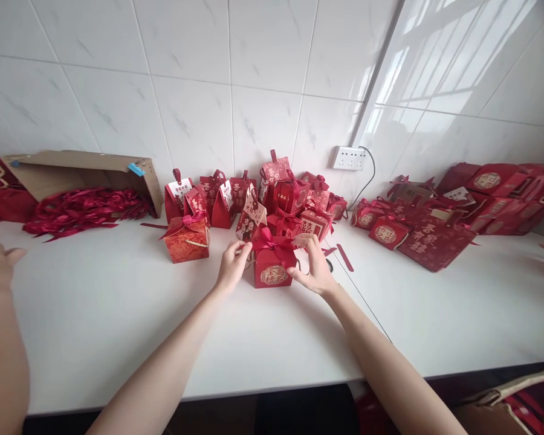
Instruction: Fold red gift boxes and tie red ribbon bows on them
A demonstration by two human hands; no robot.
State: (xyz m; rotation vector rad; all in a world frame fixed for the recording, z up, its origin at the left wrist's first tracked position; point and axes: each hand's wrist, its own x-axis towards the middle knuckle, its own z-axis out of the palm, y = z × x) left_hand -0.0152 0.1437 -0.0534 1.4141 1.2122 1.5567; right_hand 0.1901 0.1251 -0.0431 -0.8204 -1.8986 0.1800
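A small red gift box with a gold emblem and a red ribbon bow on top stands on the white table. My left hand pinches the bow's left end, fingers closed. On the box's right, my right hand grips the bow's right end and touches the box's upper corner. Behind the box, several more red gift boxes with ribbons stand clustered against the tiled wall.
An open cardboard box spilling red ribbons lies at the back left. Red flat bags and boxes are piled at the right. Another person's arm reaches in at the left edge. A wall socket with a cable sits behind.
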